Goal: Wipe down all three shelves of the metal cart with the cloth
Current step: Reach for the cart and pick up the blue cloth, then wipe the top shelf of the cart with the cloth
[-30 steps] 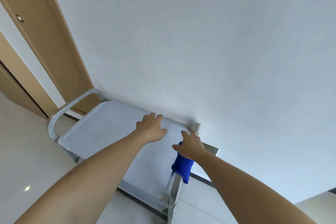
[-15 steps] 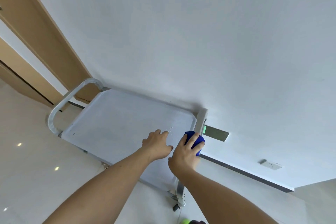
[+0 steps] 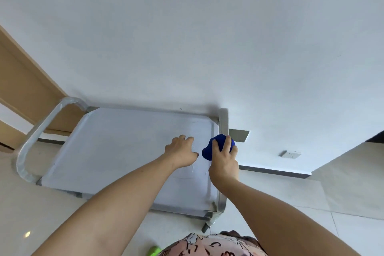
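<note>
The metal cart [image 3: 116,151] stands against a white wall, and I look down on its flat top shelf. My right hand [image 3: 224,160] grips a bunched blue cloth [image 3: 208,150] at the shelf's right side, close to the cart's right post [image 3: 223,122]. My left hand [image 3: 180,151] rests flat on the top shelf just left of the cloth, fingers spread, holding nothing. Small water drops lie on the shelf between the hands. The lower shelves are hidden under the top one.
The cart's curved push handle [image 3: 35,139] sticks out at the left. A wooden door frame [image 3: 27,93] stands behind it. A wall socket [image 3: 291,154] sits low on the wall to the right. Pale tiled floor [image 3: 311,199] surrounds the cart, with a caster [image 3: 205,227] near my feet.
My view has tilted down and shifted, so the whole top shelf shows. My right hand lifted the cloth off the cart's right rail and onto the shelf edge. My left hand drew back slightly.
</note>
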Demonstrator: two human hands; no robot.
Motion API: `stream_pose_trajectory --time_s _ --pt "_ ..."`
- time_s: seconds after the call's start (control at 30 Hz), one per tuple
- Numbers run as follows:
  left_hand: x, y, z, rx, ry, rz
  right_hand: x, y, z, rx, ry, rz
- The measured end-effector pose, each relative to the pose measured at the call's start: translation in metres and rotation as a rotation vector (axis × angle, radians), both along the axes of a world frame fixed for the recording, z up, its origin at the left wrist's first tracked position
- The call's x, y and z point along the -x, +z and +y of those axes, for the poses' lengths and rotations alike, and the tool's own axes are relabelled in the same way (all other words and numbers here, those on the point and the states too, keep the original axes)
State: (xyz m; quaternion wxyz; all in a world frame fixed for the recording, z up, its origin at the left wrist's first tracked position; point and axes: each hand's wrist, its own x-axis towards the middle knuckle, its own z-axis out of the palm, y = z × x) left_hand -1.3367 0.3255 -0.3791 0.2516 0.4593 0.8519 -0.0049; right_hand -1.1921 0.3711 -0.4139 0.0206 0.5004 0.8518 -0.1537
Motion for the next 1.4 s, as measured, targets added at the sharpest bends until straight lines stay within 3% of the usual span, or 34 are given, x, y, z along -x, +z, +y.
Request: stream_pose_trajectory --time_s 0.23,0.47,0.67,0.8,0.93,1.03,1.17,1.4 --pt "0.049 0.007 -0.028 -0.033 -0.121 -0.007 0.008 0.022 -0.023 0.022 -0.298 0.308" --pt "0.082 0.008 -0.066 -0.045 -0.189 -0.036 0.034 0.042 -0.069 -0.069 -0.331 0.513" --pt "0.11 0.01 -0.088 -0.074 -0.159 -0.077 0.066 0.032 -0.113 0.049 -0.346 0.559" --pt "0.114 0.008 -0.093 -0.089 -0.164 -0.076 0.062 0.017 -0.129 0.135 -0.38 0.503" --pt "0.104 0.002 -0.086 -0.071 -0.159 -0.099 0.05 0.012 -0.119 0.05 -0.315 0.379" --pt "0.097 -0.004 -0.077 -0.075 -0.151 -0.106 0.04 0.004 -0.109 -0.023 -0.118 0.162" --pt "0.091 -0.016 -0.073 -0.022 -0.15 -0.108 0.03 -0.027 -0.121 0.126 0.109 -0.192" --pt "0.092 -0.05 -0.077 0.066 -0.108 -0.108 0.038 -0.08 -0.13 0.176 0.098 -0.168"
